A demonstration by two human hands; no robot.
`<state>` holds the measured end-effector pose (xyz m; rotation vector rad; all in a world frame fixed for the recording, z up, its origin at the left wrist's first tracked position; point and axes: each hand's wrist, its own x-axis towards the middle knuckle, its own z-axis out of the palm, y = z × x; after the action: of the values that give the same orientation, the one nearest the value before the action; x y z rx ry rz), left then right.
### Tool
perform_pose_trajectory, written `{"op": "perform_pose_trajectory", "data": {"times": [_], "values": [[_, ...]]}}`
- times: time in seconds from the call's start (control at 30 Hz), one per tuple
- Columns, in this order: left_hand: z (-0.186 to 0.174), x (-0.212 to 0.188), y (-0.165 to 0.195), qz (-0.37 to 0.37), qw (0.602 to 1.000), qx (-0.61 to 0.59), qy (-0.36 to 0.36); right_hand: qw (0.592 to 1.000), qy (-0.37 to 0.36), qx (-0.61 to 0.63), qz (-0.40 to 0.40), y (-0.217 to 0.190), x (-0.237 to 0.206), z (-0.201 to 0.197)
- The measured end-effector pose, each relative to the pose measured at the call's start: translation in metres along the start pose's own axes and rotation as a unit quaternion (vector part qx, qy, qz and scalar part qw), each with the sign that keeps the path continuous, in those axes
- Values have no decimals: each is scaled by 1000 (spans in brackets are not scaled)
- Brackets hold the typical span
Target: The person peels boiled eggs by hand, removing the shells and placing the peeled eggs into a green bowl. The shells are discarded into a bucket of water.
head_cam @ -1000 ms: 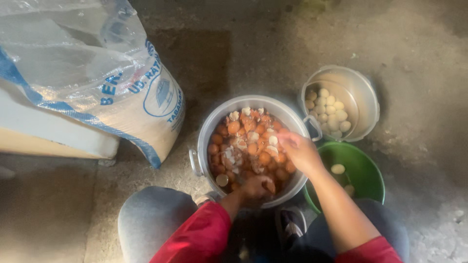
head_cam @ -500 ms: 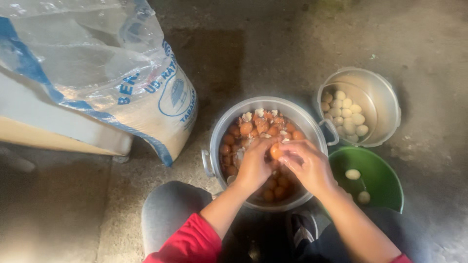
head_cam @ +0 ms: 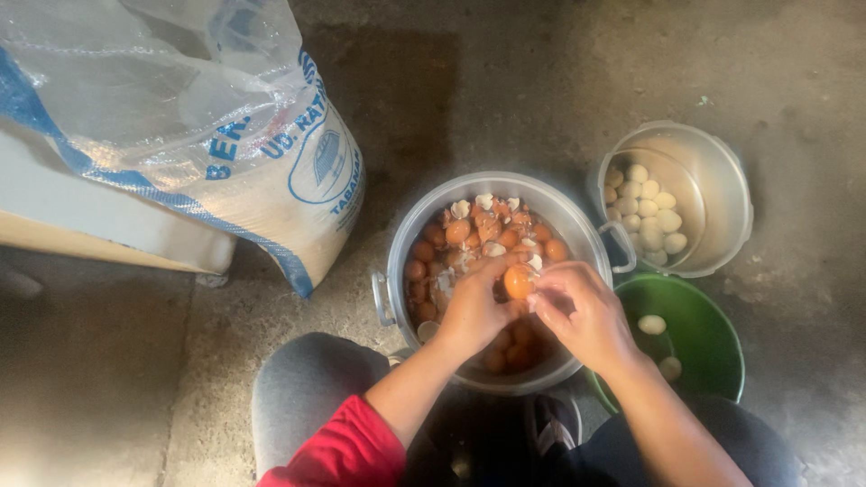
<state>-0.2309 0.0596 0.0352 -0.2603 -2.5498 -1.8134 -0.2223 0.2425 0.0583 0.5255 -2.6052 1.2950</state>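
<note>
A brown egg (head_cam: 518, 281) is held over the metal pot (head_cam: 406, 236) by my left hand (head_cam: 474, 311), which grips it from below. My right hand (head_cam: 582, 311) pinches at the egg's right side, where a bit of white shell shows. The pot holds several brown eggs and broken shell pieces in water. Both hands hover above the pot's near half, and my red sleeve and knees sit just below it.
A second metal pot (head_cam: 726, 194) at the right holds several peeled white eggs. A green bowl (head_cam: 713, 347) beside my right wrist holds two white eggs. A large plastic sack (head_cam: 180, 135) stands at the left on the concrete floor.
My hands came together from separate spots in the pot. The left one lifted an egg and the right moved over to its shell.
</note>
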Motion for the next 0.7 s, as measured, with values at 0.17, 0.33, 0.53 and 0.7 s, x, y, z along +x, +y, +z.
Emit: {"op": "perform_pose_trajectory", "data": {"times": [0.17,0.33,0.53,0.7], "values": [[2,4,1,-33,999,-21,-14,999,19,-31,-38,10,-1,2],[2,5,0,-11,997,-61,-34,979,-7,168,115,23,-3,3],[10,2,-1,2,999,-50,-4,984,8,121,127,19,-4,4],[19,-1,0,8,999,-33,17,994,67,-17,87,9,-8,5]]}}
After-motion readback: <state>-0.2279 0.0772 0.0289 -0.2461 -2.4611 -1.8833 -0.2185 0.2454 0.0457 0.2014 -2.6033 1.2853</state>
